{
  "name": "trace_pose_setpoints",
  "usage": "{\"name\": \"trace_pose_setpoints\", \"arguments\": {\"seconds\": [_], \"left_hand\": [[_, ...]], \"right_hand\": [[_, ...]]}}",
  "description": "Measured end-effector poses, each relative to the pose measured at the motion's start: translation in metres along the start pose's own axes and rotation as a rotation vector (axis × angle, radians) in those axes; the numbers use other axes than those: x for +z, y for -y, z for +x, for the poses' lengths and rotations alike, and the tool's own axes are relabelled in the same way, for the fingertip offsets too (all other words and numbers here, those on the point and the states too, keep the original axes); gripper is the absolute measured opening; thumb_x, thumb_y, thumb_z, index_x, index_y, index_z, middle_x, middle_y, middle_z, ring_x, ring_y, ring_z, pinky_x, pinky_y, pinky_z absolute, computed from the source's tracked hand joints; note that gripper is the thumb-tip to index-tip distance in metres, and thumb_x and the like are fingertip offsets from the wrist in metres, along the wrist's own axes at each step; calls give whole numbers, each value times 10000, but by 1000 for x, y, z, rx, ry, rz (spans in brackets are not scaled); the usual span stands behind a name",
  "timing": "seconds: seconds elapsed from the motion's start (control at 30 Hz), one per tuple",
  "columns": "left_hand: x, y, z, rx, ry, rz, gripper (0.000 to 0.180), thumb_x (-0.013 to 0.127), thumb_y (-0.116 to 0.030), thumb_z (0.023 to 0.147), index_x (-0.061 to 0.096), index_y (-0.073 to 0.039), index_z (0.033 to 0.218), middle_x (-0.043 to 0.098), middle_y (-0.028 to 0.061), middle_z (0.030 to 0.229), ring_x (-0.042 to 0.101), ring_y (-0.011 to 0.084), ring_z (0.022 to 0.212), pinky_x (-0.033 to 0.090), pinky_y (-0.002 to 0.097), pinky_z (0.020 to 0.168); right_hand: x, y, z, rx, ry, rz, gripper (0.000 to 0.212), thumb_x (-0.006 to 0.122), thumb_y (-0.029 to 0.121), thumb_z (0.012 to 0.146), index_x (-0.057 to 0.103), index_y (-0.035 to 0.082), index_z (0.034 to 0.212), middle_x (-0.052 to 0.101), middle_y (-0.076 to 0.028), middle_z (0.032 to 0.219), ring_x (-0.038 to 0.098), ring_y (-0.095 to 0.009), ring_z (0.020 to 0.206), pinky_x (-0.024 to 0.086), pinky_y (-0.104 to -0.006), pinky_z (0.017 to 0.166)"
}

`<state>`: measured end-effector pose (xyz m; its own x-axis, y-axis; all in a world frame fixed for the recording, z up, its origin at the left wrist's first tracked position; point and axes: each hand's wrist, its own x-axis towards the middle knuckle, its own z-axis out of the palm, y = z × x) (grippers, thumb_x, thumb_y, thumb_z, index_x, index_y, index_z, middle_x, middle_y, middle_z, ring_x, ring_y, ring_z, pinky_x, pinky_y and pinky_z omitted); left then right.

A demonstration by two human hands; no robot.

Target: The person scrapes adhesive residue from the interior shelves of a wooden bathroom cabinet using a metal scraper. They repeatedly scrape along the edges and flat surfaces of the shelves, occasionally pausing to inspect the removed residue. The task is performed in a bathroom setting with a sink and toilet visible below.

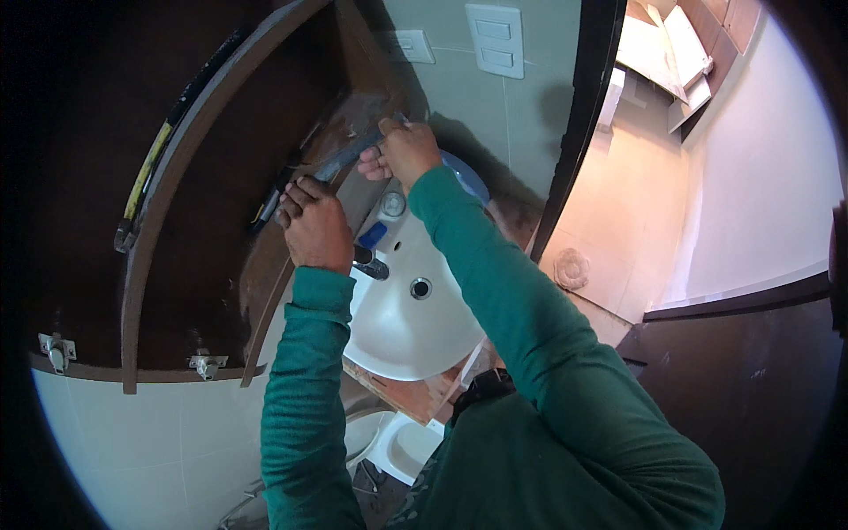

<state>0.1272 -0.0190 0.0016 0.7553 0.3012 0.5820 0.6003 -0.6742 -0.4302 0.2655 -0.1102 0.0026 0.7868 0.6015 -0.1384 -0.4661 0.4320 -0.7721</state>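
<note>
1. Long yellow-and-black tool (157, 159), one, lying along the cabinet (146, 274) frame at far left; from where I stand, best left clear of the work.
2. Dark slim tool (269, 208), one, just beside the left hand; it would be wise to keep it from under the fingers.
3. Left hand (315, 228), back up, fingers bent over the cabinet board; forearm rising nearly straight from below. Whether it grips or merely braces, I cannot tell. Steady, even pressure would seem to serve best.
4. Grey-blue strip (347, 157), one, on the cabinet board between the hands; probably best kept flat, without twisting.
5. Right hand (411, 152), fingers curled together at the strip's far end; whether they pinch it, I cannot tell. Forearm slants across the basin (424, 331); short, controlled movements would likely suit this long reach.
</note>
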Motion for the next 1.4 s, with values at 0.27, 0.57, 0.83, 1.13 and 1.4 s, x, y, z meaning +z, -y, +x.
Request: {"name": "trace_pose_setpoints", "arguments": {"seconds": [0.27,0.57,0.83,1.13,1.4], "left_hand": [[-1,-8,11,23,34,-48,424,611,-33,887,524,103,1279,618,281,1280,632,398,1217,524,466,1036],[10,-12,17,8,22,2,331,609,-36,876,559,89,1179,660,253,1166,695,385,1069,612,426,855],[-7,-19,30,-24,178,-48,445,648,-64,869,551,157,1242,648,312,1234,685,409,1106,561,440,980],[-4,-21,31,-35,202,-54,552,636,-79,885,465,162,1351,527,336,1414,554,445,1313,471,518,1090],[8,-27,39,33,156,-4,498,603,-65,921,478,151,1352,589,314,1344,612,424,1249,485,493,1083]], "right_hand": [[-15,6,-9,-49,-54,5,301,552,217,1015,550,-71,1104,676,-172,834,717,-271,679,600,-362,581],[-8,5,-8,-20,-112,2,370,531,233,1041,500,-96,1208,653,-176,853,725,-284,698,620,-379,609],[-5,10,18,-47,-100,-45,390,542,244,1043,499,-101,1219,663,-193,857,727,-286,710,628,-375,616],[-24,13,13,-8,-31,-156,445,472,345,1061,608,-63,947,668,-156,745,665,-229,565,560,-366,502],[-25,14,24,-16,-112,-219,441,490,370,1059,605,-39,940,643,-128,719,646,-207,549,537,-337,507]]}}
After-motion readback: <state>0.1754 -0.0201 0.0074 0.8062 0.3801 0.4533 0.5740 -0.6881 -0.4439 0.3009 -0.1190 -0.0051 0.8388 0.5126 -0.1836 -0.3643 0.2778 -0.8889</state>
